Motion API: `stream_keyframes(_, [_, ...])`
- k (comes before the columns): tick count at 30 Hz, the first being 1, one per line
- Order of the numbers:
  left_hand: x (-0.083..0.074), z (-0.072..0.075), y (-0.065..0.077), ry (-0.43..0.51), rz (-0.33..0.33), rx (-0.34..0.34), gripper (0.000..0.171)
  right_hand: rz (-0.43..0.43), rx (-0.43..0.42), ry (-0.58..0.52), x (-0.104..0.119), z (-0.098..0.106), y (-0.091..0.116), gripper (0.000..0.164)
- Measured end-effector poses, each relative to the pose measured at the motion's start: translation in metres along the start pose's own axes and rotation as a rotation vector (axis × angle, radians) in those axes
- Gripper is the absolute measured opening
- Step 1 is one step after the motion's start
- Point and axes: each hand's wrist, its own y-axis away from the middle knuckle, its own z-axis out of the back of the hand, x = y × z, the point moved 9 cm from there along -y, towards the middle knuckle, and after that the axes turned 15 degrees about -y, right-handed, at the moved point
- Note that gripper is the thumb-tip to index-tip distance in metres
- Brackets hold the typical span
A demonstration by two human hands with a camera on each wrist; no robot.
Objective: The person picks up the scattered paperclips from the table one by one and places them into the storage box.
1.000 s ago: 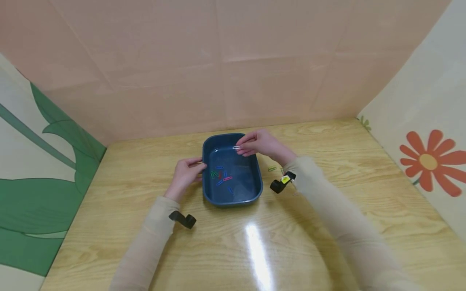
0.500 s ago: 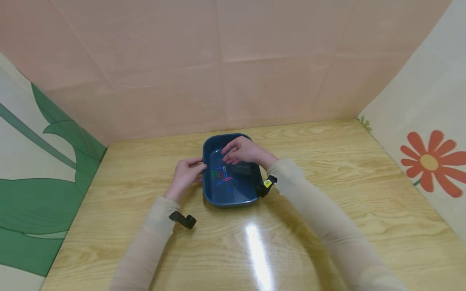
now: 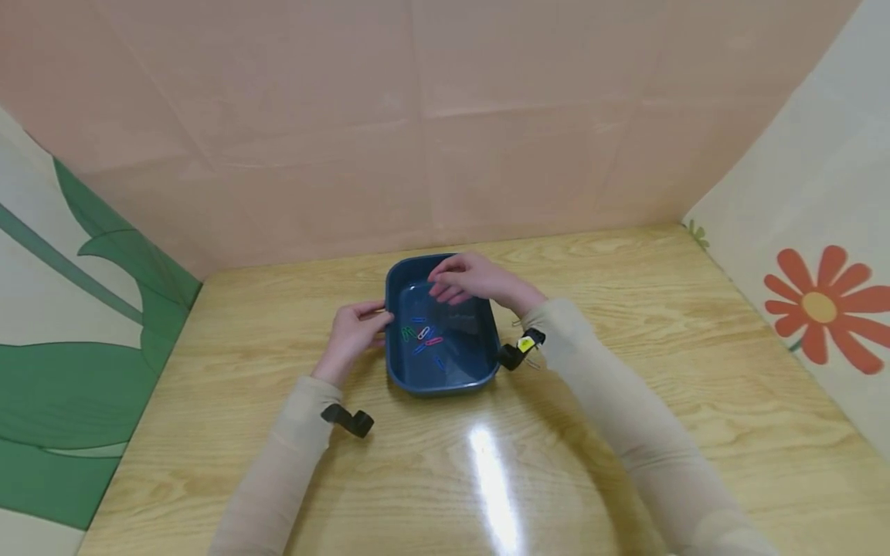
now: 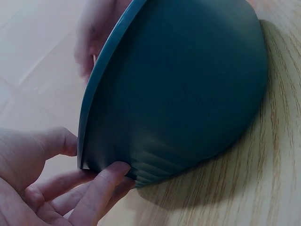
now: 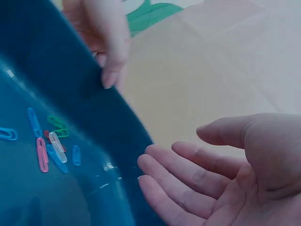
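A dark blue plastic tray (image 3: 467, 363) stands on the table with several coloured paper clips on its floor. A white paper clip (image 5: 57, 147) lies among blue ones, next to a pink paper clip (image 5: 42, 154) and a green paper clip (image 5: 57, 123). My left hand (image 3: 352, 332) grips the tray's left rim, thumb on top and fingers against the outer wall, as the left wrist view shows. Over the far right part of the tray hovers my right hand (image 3: 476, 279). Its fingers are loosely spread and hold nothing in the right wrist view.
Light wood table (image 3: 591, 463) surrounds the tray. Beside the tray's right side, partly behind my right wrist, lie a few more paper clips (image 3: 533, 364). A pink sheet (image 3: 417, 139) hangs behind the table, with patterned sheets at both sides.
My right hand moved left over the tray and released the white paper clip, which now lies with the others; the hand has since drawn slightly back right. My left hand has stayed put.
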Motion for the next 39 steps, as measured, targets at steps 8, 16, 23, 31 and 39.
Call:
stream_keyframes(8, [0.0,0.0,-0.001,-0.009,-0.005,-0.002,0.038,0.025,0.022,-0.057,0.021,0.013,0.021,0.04])
stream_keyframes(16, [0.0,0.001,0.002,-0.002,0.001,0.003,0.039,0.064,-0.02,-0.073,0.03,0.038,0.046,0.039])
stream_keyframes(23, [0.001,0.004,0.002,-0.005,-0.001,-0.012,0.039,0.064,-0.066,-0.027,0.021,0.063,0.059,0.042])
stream_keyframes(31, [0.003,0.003,0.001,0.002,0.002,-0.004,0.038,0.039,-0.074,0.036,-0.003,0.089,0.067,0.038])
stream_keyframes(39, [0.002,0.001,0.001,0.008,0.007,0.0,0.037,-0.034,-0.084,0.101,-0.033,0.114,0.074,0.04])
